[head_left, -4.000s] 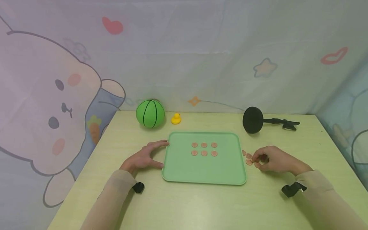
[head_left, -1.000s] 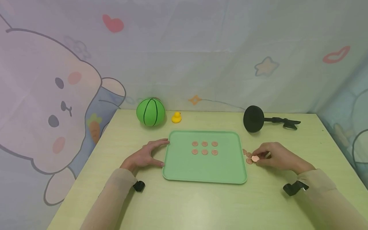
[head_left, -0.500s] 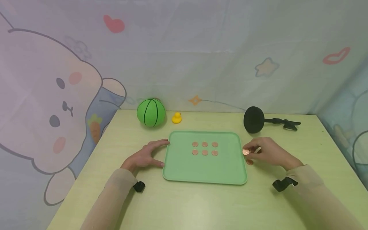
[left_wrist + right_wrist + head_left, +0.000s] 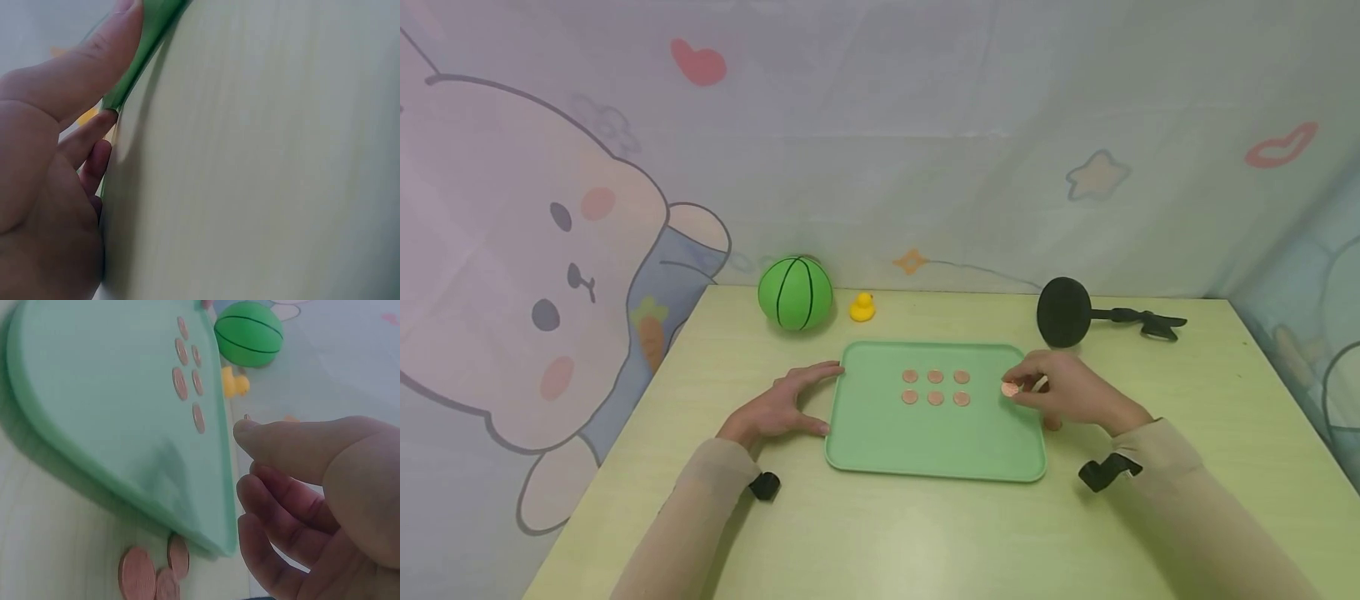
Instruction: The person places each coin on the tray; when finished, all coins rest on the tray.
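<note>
**Coin number seven going onto the tray**

Right hand (image 4: pixel 1071 392) has its fingers pinched narrow on one coin (image 4: pixel 1010 389), held just above the tray (image 4: pixel 925 442) at about 3 o'clock of the six-coin grid (image 4: pixel 936 387). I'd say the trick is to lower it flat, line it up with the top row, then let go without sliding, so the neighbours stay put. Left hand (image 4: pixel 778 407) rests with fingers spread and relaxed against the tray's 9 o'clock edge, steadying it. The coin is small, round, copper-coloured and thin. Spare coins (image 4: pixel 153 575) lie on the desk (image 4: pixel 925 533) just off the tray's right edge.
</note>
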`<state>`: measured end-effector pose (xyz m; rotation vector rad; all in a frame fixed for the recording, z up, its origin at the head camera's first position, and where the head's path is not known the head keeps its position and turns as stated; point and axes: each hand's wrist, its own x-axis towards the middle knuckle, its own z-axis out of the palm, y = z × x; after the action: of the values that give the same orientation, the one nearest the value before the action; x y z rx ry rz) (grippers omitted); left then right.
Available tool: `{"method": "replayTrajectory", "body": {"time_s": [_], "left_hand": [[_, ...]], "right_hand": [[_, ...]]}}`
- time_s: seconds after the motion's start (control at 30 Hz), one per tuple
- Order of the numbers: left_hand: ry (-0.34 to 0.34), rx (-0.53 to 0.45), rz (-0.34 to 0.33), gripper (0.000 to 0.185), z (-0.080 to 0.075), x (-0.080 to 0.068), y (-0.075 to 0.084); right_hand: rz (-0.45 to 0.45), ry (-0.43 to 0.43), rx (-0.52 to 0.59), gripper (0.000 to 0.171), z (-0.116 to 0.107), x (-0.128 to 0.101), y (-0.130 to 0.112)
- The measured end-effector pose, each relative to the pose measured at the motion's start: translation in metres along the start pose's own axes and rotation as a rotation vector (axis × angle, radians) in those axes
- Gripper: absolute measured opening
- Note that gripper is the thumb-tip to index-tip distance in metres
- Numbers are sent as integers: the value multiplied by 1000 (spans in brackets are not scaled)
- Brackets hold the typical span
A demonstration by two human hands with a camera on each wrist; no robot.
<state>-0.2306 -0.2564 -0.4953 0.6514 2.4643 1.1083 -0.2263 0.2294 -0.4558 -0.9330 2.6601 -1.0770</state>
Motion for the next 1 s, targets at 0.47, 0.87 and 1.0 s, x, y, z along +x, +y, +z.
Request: {"method": "replayTrajectory", "body": {"time_s": [0.47, 0.87, 1.0], "left_hand": [[7, 95, 0, 99, 3, 4, 3], [3, 79, -56, 98, 4, 3, 5], [4, 79, -71, 98, 4, 4, 7]], "right_hand": [[-68, -31, 31, 16, 27, 23, -25], [-192, -38, -10, 6, 53, 38, -38], [-189, -22, -36, 10, 62, 41, -41]]}}
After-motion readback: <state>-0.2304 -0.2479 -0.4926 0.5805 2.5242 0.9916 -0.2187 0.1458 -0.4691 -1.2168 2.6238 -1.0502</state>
